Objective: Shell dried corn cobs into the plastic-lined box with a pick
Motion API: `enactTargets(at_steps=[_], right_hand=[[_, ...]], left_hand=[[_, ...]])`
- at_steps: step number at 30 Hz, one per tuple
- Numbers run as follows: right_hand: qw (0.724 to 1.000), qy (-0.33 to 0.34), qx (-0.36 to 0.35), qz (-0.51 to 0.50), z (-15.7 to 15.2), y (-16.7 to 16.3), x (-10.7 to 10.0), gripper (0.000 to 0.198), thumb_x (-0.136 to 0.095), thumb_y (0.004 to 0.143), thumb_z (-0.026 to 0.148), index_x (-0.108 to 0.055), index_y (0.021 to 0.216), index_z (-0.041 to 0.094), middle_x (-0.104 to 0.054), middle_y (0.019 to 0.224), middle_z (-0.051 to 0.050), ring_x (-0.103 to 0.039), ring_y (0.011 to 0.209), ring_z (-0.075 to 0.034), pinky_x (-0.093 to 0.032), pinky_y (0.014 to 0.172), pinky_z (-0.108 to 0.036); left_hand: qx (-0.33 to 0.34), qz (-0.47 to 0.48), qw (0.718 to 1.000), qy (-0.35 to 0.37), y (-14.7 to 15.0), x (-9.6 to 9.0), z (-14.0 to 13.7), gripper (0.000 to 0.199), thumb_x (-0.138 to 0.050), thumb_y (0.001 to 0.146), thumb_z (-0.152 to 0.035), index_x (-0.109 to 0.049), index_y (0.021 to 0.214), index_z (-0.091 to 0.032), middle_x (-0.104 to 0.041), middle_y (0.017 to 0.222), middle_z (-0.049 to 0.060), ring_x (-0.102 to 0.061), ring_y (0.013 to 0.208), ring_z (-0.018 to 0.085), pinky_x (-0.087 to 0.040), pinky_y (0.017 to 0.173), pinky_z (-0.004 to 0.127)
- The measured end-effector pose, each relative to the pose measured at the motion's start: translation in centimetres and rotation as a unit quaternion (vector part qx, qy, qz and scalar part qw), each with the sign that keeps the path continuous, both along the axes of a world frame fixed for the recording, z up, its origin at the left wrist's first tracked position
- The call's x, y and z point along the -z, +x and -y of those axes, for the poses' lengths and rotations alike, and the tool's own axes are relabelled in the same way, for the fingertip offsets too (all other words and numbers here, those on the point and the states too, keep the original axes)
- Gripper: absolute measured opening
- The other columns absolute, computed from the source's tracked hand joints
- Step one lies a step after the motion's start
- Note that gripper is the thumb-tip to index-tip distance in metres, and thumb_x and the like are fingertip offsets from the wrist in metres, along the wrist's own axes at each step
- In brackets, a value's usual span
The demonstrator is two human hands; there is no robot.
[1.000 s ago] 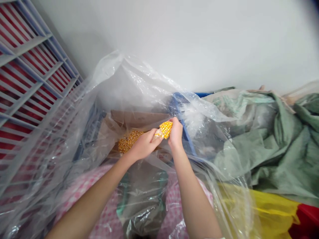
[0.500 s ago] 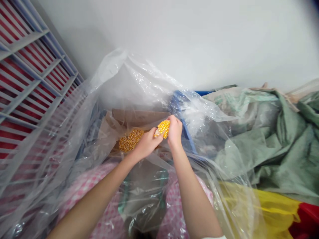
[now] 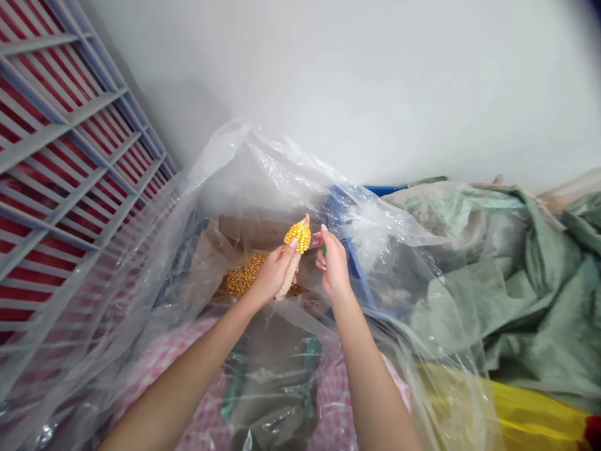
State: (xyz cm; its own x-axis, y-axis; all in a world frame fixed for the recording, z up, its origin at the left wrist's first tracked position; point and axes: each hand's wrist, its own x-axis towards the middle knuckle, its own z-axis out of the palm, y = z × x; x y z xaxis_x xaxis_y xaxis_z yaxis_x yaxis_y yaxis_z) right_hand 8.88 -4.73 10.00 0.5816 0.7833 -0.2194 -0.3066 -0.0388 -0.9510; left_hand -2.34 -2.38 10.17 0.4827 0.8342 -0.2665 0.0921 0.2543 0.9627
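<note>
drawn back from the corn cob (image 3: 297, 239), the right hand (image 3: 334, 262) curls just beside it; whether it grips the green bit (image 3: 324, 250), i cannot tell. the left hand (image 3: 274, 272) clasps the cob above loose kernels (image 3: 243, 277).

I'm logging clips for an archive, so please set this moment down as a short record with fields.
Left hand: holding a corn cob
Corn cob: tilted, yellow kernels at the upper end, bare lower down
Right hand: just beside the cob, fingers curled; small green thing there, unclear what
Below: loose kernels in a cardboard box
Around: clear plastic sheet
Left side: slatted crate
Right side: green cloth, yellow plastic
</note>
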Motion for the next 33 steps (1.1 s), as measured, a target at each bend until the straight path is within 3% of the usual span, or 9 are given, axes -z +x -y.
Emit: enactTargets(at_steps=[4,7,13,20,28,33], right_hand=[[0.999,0.007,-0.024,-0.038,-0.1,-0.4,0.2,0.037,-0.053,0.069,0.054,-0.056,0.071,0.017,-0.049,0.061,0.005,-0.021,0.035,0.000,-0.010,0.034,-0.020],[0.998,0.012,-0.028,-0.048,-0.2,-0.6,0.3,0.036,-0.052,0.070,0.053,-0.055,0.071,0.017,-0.048,0.060,0.005,-0.020,0.034,0.000,-0.009,0.034,-0.020],[0.998,0.014,-0.037,-0.055,-0.3,-1.0,0.4,0.036,-0.053,0.070,0.053,-0.053,0.070,0.018,-0.047,0.059,0.005,-0.021,0.034,0.000,-0.009,0.033,-0.019],[0.997,0.024,-0.059,-0.053,-0.3,-1.2,0.2,0.036,-0.052,0.071,0.053,-0.053,0.070,0.017,-0.045,0.060,0.006,-0.020,0.034,0.000,-0.009,0.033,-0.019],[0.997,0.013,-0.039,-0.072,-0.4,-1.4,0.0,0.037,-0.053,0.070,0.055,-0.050,0.067,0.019,-0.041,0.050,0.007,-0.019,0.033,-0.002,-0.009,0.033,-0.020],[0.997,0.030,-0.047,-0.047,-0.2,-1.6,-0.5,0.045,-0.039,0.074,0.062,-0.049,0.069,0.019,-0.041,0.050,0.006,-0.026,0.037,-0.005,-0.021,0.036,-0.020]], left_hand=[[-0.031,0.024,0.999,-0.025,0.0,0.5,-0.5,0.053,-0.028,0.077,-0.063,-0.047,0.062,-0.016,-0.046,0.046,-0.003,-0.044,0.034,0.007,-0.033,0.035,0.019],[-0.015,0.028,0.998,-0.052,-0.2,0.7,-0.7,0.062,-0.017,0.077,-0.066,-0.049,0.062,-0.015,-0.046,0.044,-0.001,-0.043,0.032,0.008,-0.032,0.033,0.019],[0.024,0.005,1.000,-0.008,-0.3,-0.6,0.0,0.047,-0.048,0.070,-0.061,-0.044,0.058,-0.016,-0.043,0.044,-0.004,-0.043,0.033,0.007,-0.033,0.033,0.018],[-0.009,0.040,0.995,-0.092,-0.2,-0.7,0.0,0.054,-0.035,0.073,-0.066,-0.048,0.061,-0.015,-0.046,0.045,-0.003,-0.043,0.031,0.008,-0.035,0.030,0.020],[0.020,0.052,0.989,-0.134,-0.2,-0.3,-0.2,0.070,-0.013,0.070,-0.074,-0.051,0.062,-0.015,-0.045,0.039,-0.002,-0.042,0.027,0.009,-0.032,0.030,0.021],[0.078,0.000,0.993,-0.085,-0.2,0.1,0.3,0.057,-0.042,0.066,-0.069,-0.052,0.055,-0.014,-0.048,0.040,-0.001,-0.046,0.033,0.009,-0.035,0.036,0.020]])
